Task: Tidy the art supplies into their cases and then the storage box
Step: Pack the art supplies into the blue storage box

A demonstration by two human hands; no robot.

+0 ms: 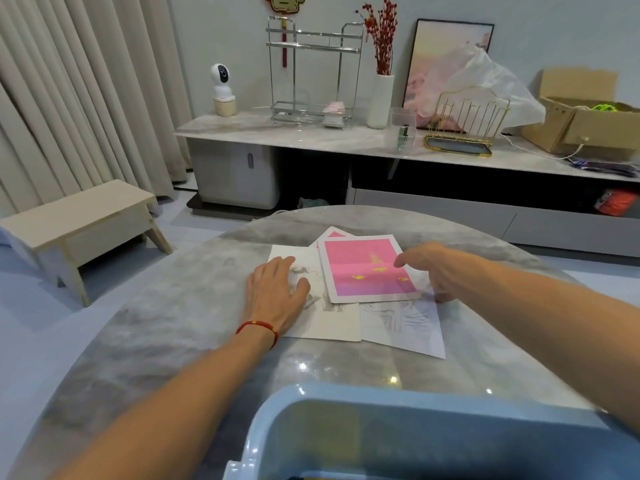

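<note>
Progress: judged late in the task. No loose pens, brushes or cases show on the worktop [173, 306]; only sheets of paper lie out.
Remaining: the sheets look yet to be gathered and put into the storage box [346, 410] (its contents are mostly out of view, so what it already holds cannot be told).
Location of sheets: mid-worktop, overlapping in a loose pile, beyond the box's far rim.
Left hand [277, 289]: flat, fingers straight, pressing on the white sketch sheet [329, 323]; grips nothing.
Right hand [433, 268]: over the right edge of the pink print [363, 268], fingers loosely spread and blurred; whether it touches the paper cannot be told.
Pink print: matte card, white border, pink field with small yellow marks; lies on top, with a second pink sheet [334, 233] peeking out behind.
Thin sheet [408, 327]: pale, faint line drawing, lower right of the pile.
Worktop: rounded, grey marbled, glossy with lamp glints.
Storage box: pale blue plastic, rounded corners, smooth.
</note>
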